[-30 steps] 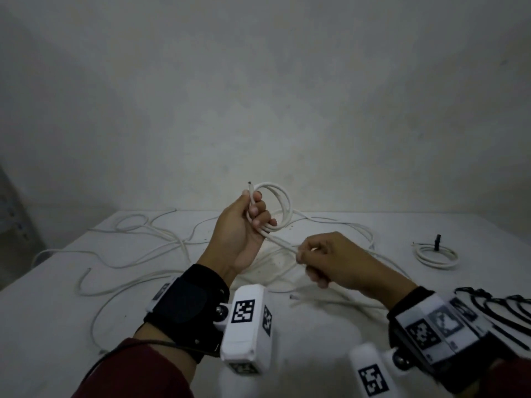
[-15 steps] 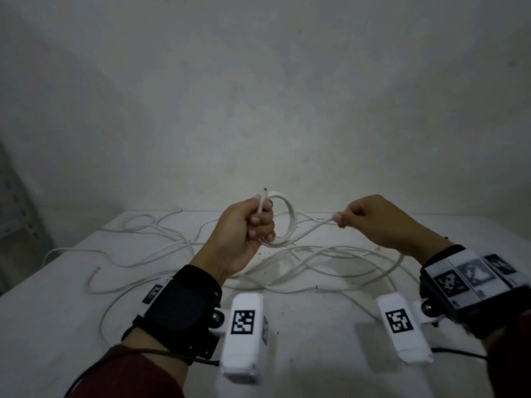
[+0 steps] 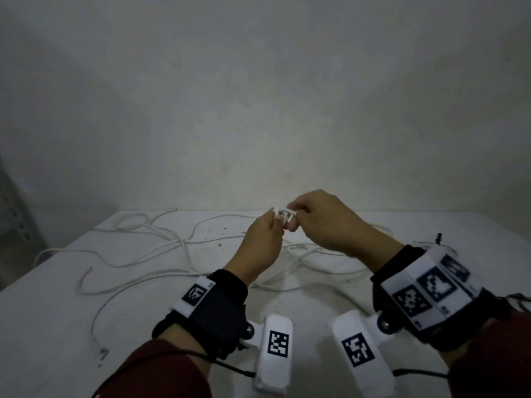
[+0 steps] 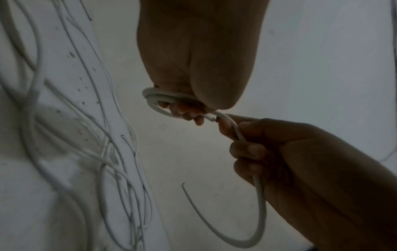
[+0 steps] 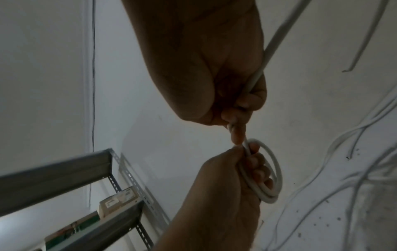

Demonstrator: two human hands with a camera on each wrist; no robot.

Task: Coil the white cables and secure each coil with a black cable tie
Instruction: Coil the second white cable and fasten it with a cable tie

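Note:
Above the white table [image 3: 86, 326] my left hand [image 3: 276, 223] grips a small coil of white cable [image 3: 284, 216]. In the right wrist view the coil [image 5: 273, 171] shows two or three loops round the left hand's fingers [image 5: 255, 171]. My right hand [image 3: 296, 218] sits right against the coil and pinches the same cable [image 4: 234, 129] just beside it. The cable's free run [image 4: 261, 203] hangs from the right hand in a loop down toward the table. No black tie is in either hand.
Several loose white cables [image 3: 161, 237] sprawl over the left and middle of the table. A finished coil with a black tie [image 3: 438, 239] peeks out behind my right wrist. A metal shelf rack [image 5: 90, 168] stands at the left.
My right hand, stretched out to the right with the cable half a second ago, has come back to the left hand and laid the cable onto the coil. The left hand kept its grip.

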